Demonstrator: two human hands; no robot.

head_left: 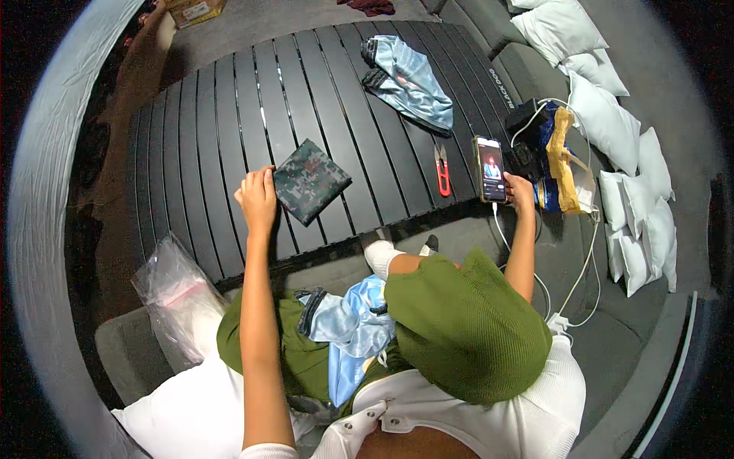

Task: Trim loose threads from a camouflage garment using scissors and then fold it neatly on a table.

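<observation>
My left hand [258,195] has its fingers closed at the left corner of a flat square of dark camouflage fabric [312,182] on the slatted black table. On the right, my right hand [520,191] grips the lower right edge of a smartphone [489,170] with a lit screen and a white cable plugged into its bottom. Red-handled thread snips [443,173] lie left of the phone, blades pointing away. Farther back is a crumpled light-blue satin piece with dark trim [409,80]. A similar light-blue piece [355,314] rests on my lap.
Slats of the black table [222,153] fill the middle. White pillow-like packets [612,115] line the grey sofa at right. A blue-and-yellow bag [564,161] and white cables [592,252] sit near the phone. At left is a clear plastic bag [180,294]; a cardboard box [193,11] stands far left.
</observation>
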